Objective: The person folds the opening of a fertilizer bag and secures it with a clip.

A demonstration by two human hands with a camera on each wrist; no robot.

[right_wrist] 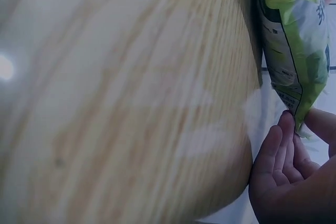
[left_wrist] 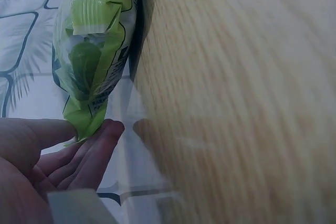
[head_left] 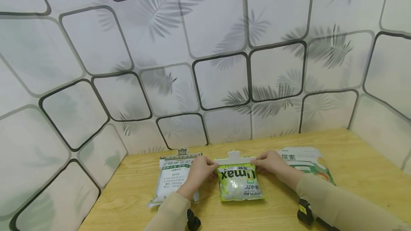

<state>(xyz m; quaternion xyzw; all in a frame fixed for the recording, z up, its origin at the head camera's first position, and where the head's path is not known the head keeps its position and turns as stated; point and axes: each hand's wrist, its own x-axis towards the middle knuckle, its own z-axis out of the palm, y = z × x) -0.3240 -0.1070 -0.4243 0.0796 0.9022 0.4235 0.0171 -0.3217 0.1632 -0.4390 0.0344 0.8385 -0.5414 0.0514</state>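
Sleeves of a beige top are reaching in from the lower edge, and both hands are meeting at the top of a green snack bag lying flat on the wooden worktop. Left hand and right hand are each pinching one end of a white sealing clip running across the bag's mouth, fingers curled around it. Judging by this, both ends should be pressed evenly, keeping the bag's top edge straight inside the clip so it is closing squarely. The bag is looking glossy and plump, printed in lime green with bold dark lettering. A white packet is lying just left of it, another packet to the right.
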